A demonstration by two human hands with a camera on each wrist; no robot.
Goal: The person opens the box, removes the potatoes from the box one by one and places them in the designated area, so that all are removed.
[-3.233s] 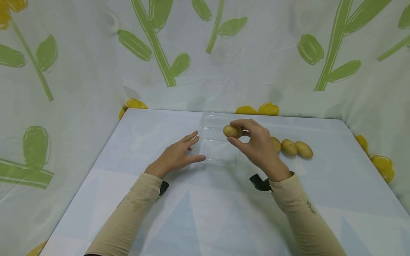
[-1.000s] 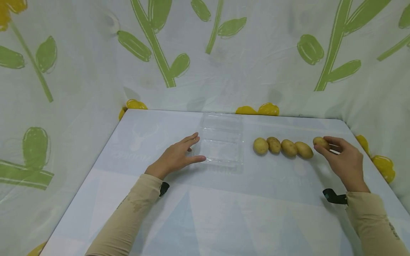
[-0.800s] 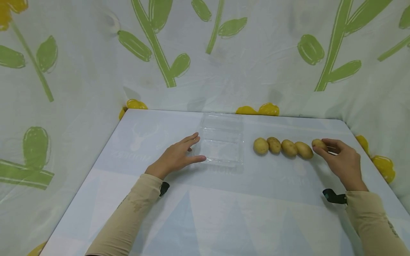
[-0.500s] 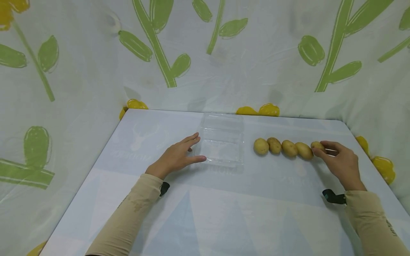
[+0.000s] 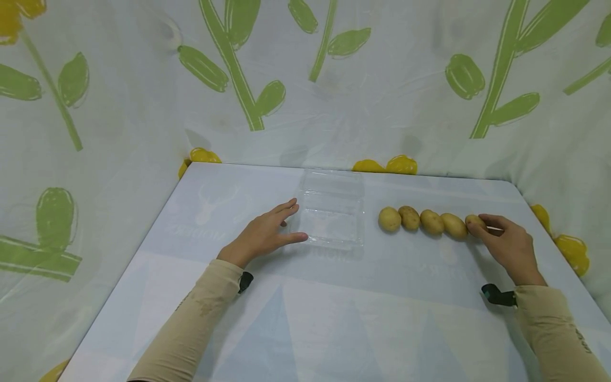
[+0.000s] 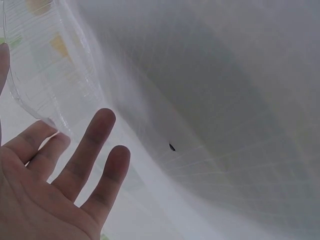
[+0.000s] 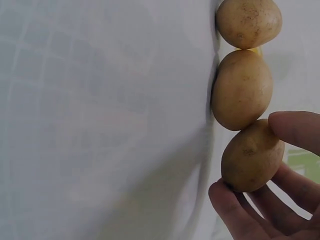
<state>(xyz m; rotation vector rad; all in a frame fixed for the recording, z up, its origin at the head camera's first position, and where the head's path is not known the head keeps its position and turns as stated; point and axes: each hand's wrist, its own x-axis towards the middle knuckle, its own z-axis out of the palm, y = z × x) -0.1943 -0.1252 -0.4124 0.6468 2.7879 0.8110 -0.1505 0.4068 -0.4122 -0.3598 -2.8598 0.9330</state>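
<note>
My right hand (image 5: 508, 244) pinches a potato (image 7: 252, 156) between thumb and fingers at the right end of a row. It touches the neighbouring potato (image 7: 242, 90), and another potato (image 7: 249, 22) lies beyond that one in the right wrist view. The head view has the row's leftmost potato (image 5: 389, 219) closest to a clear plastic container (image 5: 331, 225). My left hand (image 5: 260, 233) is at the container's left side with fingers spread and holds nothing. In the left wrist view, fingertips overlap the clear rim; contact there is hard to tell.
The white table (image 5: 305, 318) carries faint blue triangles and runs back to a white cloth wall (image 5: 382, 95) printed with green plants. Another cloth side stands close to the table's right edge. A dark wrist camera (image 5: 498, 295) juts from the right sleeve.
My right hand, earlier holding a potato over the container, is now at the row's right end. Over the last second its potato came down and left against the row. My left hand stayed put.
</note>
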